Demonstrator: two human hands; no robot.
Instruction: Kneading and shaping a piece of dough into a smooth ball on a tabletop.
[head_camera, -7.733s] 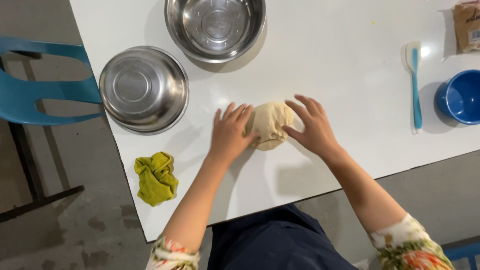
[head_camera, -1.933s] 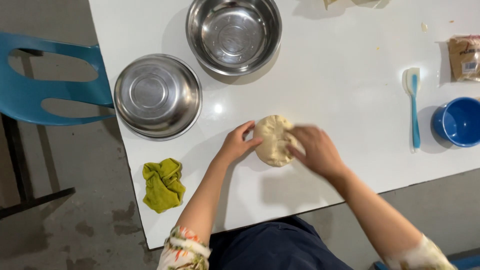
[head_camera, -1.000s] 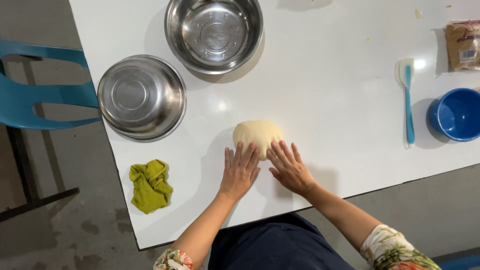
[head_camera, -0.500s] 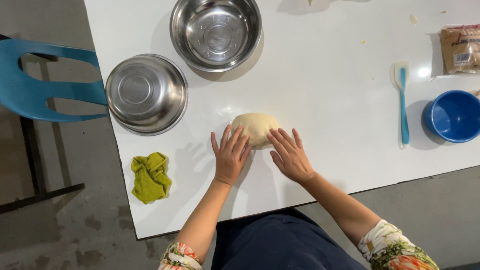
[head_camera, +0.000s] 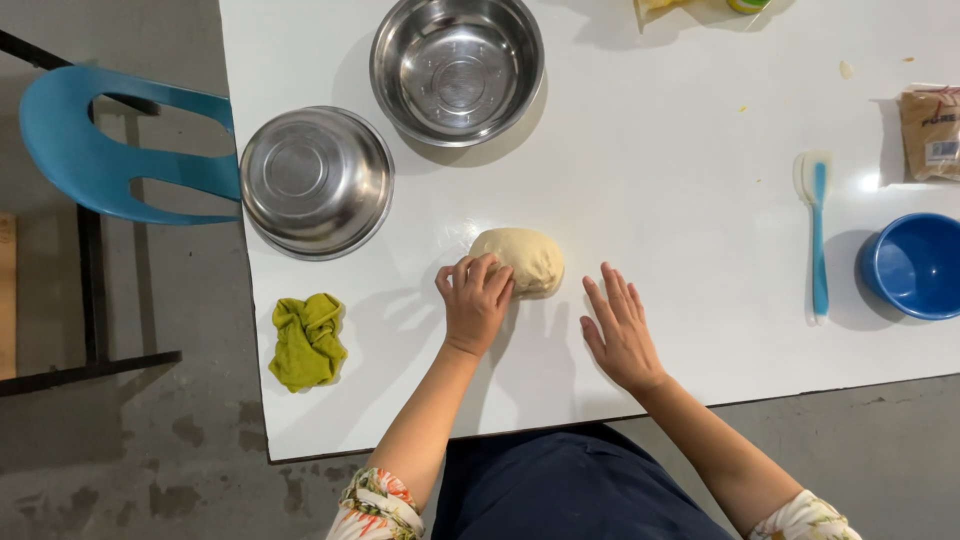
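Observation:
A pale, rounded lump of dough lies on the white table. My left hand rests against its near left side, fingers curled onto the dough. My right hand is flat and spread, a little to the right of the dough and not touching it.
An upside-down steel bowl sits at the left and an upright steel bowl behind it. A yellow-green cloth lies near the left front corner. At the right are a blue spatula, a blue bowl and a brown packet. A blue chair stands left of the table.
Both hands were pressing the near side of the dough. Now my right hand has come off to the right, and my left hand's fingers have curled onto the dough.

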